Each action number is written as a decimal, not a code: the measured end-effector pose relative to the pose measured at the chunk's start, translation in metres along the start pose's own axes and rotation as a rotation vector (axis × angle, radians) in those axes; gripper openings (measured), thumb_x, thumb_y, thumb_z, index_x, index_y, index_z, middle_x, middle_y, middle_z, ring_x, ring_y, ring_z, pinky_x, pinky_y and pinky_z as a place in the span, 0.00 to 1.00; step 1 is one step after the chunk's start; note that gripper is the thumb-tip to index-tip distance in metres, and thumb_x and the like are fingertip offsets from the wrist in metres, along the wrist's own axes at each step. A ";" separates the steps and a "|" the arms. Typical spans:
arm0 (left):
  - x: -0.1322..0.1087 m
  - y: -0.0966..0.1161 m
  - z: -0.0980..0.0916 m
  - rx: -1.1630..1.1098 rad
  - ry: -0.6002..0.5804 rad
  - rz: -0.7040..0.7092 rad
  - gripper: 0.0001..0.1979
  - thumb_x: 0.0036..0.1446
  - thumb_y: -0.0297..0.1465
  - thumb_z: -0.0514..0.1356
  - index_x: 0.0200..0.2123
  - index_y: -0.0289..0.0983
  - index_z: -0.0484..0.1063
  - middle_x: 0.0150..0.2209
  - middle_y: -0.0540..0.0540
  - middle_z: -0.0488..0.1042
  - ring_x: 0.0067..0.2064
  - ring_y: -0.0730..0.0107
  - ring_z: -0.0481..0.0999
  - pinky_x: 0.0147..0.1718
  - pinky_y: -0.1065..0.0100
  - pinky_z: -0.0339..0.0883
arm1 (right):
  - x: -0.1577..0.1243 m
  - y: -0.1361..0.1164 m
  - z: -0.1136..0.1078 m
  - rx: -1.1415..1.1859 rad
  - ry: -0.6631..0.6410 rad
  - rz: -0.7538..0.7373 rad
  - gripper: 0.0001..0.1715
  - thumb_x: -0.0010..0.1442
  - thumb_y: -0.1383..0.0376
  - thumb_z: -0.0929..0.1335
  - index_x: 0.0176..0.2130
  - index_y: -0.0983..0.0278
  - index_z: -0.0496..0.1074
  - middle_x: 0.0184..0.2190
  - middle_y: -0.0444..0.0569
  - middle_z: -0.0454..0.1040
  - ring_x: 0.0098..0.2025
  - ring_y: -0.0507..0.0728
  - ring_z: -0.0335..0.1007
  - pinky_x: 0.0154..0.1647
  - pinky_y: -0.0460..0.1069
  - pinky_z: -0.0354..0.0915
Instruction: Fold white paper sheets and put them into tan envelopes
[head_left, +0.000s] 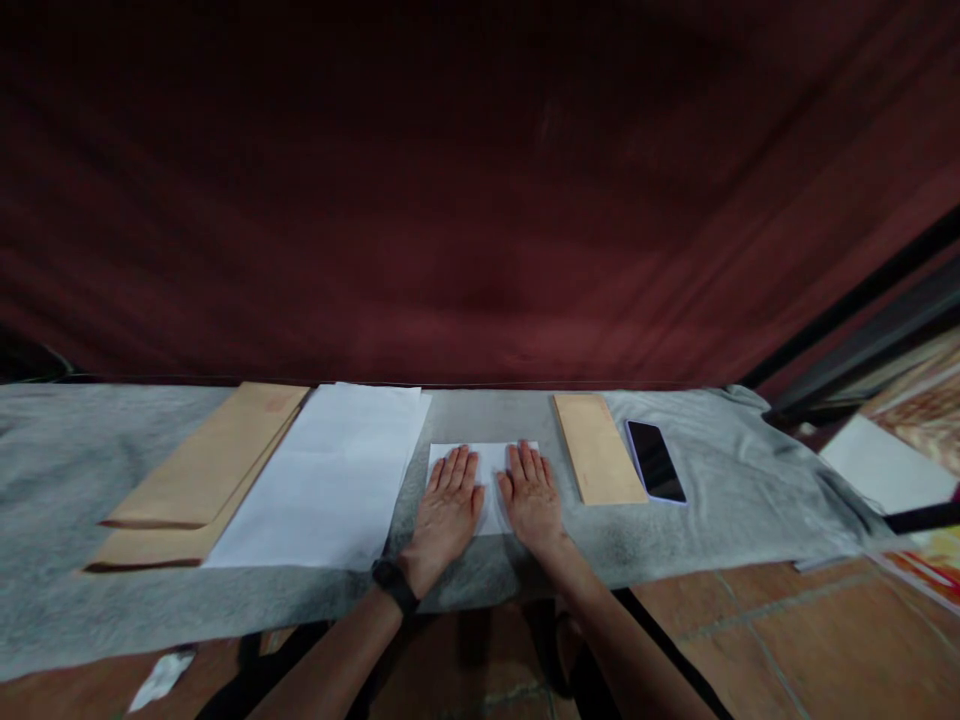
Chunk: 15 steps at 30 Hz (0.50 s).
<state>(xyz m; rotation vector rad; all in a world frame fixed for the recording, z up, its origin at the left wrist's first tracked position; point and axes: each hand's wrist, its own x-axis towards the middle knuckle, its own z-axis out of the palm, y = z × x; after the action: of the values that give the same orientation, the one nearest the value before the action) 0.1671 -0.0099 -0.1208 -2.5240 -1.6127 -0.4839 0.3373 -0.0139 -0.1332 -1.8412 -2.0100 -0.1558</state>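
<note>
White paper (490, 512) beneath left hand (446, 510) and right hand (534, 505), both flat, fingers extended, gripping nothing, cloth-covered bench (499, 412) showing towards front and back edges

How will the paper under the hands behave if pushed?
The paper is probably light and bendy: it looks thin. It might slide along with the left hand and right hand, which rest on it, though the cloth beneath may drag. Rolling seems unlikely; it lies flat.
</note>
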 end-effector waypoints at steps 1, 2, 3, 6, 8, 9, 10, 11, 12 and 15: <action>0.000 -0.001 0.000 0.003 0.004 -0.003 0.28 0.68 0.34 0.46 0.67 0.29 0.59 0.69 0.34 0.59 0.71 0.56 0.55 0.68 0.51 0.51 | 0.000 0.002 0.001 -0.004 0.015 0.004 0.31 0.72 0.57 0.58 0.67 0.70 0.61 0.68 0.63 0.59 0.70 0.66 0.54 0.68 0.63 0.53; -0.001 -0.002 -0.001 0.005 0.008 -0.005 0.28 0.68 0.35 0.46 0.67 0.29 0.59 0.68 0.34 0.60 0.71 0.56 0.55 0.68 0.51 0.51 | -0.001 0.003 0.002 -0.005 0.032 0.003 0.31 0.72 0.57 0.58 0.67 0.70 0.60 0.68 0.64 0.59 0.70 0.66 0.54 0.68 0.63 0.53; -0.001 -0.002 -0.001 0.006 0.010 -0.004 0.28 0.69 0.35 0.46 0.67 0.29 0.59 0.68 0.34 0.60 0.71 0.56 0.56 0.68 0.51 0.51 | -0.001 0.005 0.003 -0.004 0.048 -0.001 0.31 0.72 0.57 0.58 0.67 0.70 0.60 0.68 0.64 0.58 0.70 0.66 0.54 0.67 0.64 0.53; -0.002 -0.003 -0.003 0.007 0.017 -0.001 0.28 0.69 0.37 0.46 0.66 0.29 0.60 0.68 0.34 0.61 0.71 0.55 0.56 0.68 0.51 0.52 | -0.002 0.009 0.004 -0.005 0.074 -0.014 0.32 0.72 0.56 0.57 0.67 0.70 0.61 0.69 0.64 0.58 0.70 0.67 0.55 0.66 0.64 0.55; -0.003 -0.003 -0.004 0.010 0.016 0.005 0.28 0.69 0.39 0.47 0.66 0.29 0.60 0.68 0.34 0.60 0.71 0.53 0.56 0.68 0.50 0.52 | -0.002 0.010 0.004 -0.006 0.074 -0.015 0.32 0.72 0.56 0.57 0.67 0.71 0.60 0.68 0.64 0.59 0.69 0.67 0.56 0.66 0.64 0.55; -0.003 -0.003 -0.004 0.012 0.012 0.008 0.28 0.69 0.40 0.47 0.66 0.29 0.61 0.68 0.33 0.60 0.71 0.52 0.56 0.67 0.49 0.52 | -0.003 0.011 0.004 -0.006 0.073 -0.012 0.33 0.73 0.55 0.57 0.67 0.73 0.60 0.68 0.65 0.59 0.69 0.68 0.57 0.66 0.63 0.55; -0.003 -0.003 -0.004 0.013 0.007 0.012 0.29 0.69 0.40 0.47 0.66 0.29 0.61 0.68 0.33 0.60 0.71 0.52 0.56 0.67 0.49 0.52 | -0.003 0.011 0.005 -0.006 0.072 -0.009 0.34 0.73 0.55 0.57 0.67 0.74 0.59 0.67 0.66 0.60 0.69 0.68 0.57 0.66 0.63 0.55; -0.004 -0.003 -0.004 0.014 0.002 0.015 0.29 0.69 0.41 0.48 0.66 0.29 0.61 0.69 0.33 0.59 0.71 0.51 0.56 0.67 0.49 0.52 | -0.003 0.011 0.005 -0.007 0.073 -0.004 0.35 0.73 0.55 0.57 0.67 0.75 0.58 0.67 0.67 0.60 0.69 0.68 0.57 0.67 0.63 0.55; -0.004 -0.004 -0.005 0.015 -0.003 0.015 0.29 0.69 0.41 0.48 0.66 0.29 0.61 0.69 0.33 0.59 0.71 0.51 0.56 0.68 0.49 0.52 | -0.003 0.011 0.006 -0.009 0.076 0.001 0.35 0.73 0.55 0.57 0.67 0.76 0.58 0.67 0.68 0.60 0.68 0.68 0.57 0.67 0.63 0.55; -0.004 -0.004 -0.006 0.013 -0.015 0.012 0.29 0.69 0.41 0.48 0.66 0.31 0.60 0.69 0.34 0.58 0.71 0.52 0.55 0.68 0.48 0.51 | -0.004 0.012 0.005 -0.016 0.092 0.017 0.36 0.72 0.54 0.57 0.67 0.78 0.57 0.67 0.70 0.60 0.68 0.69 0.57 0.66 0.64 0.55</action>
<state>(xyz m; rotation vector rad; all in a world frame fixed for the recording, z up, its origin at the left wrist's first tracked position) 0.1605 -0.0131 -0.1168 -2.5324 -1.5998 -0.4531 0.3477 -0.0141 -0.1416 -1.8261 -1.9360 -0.2486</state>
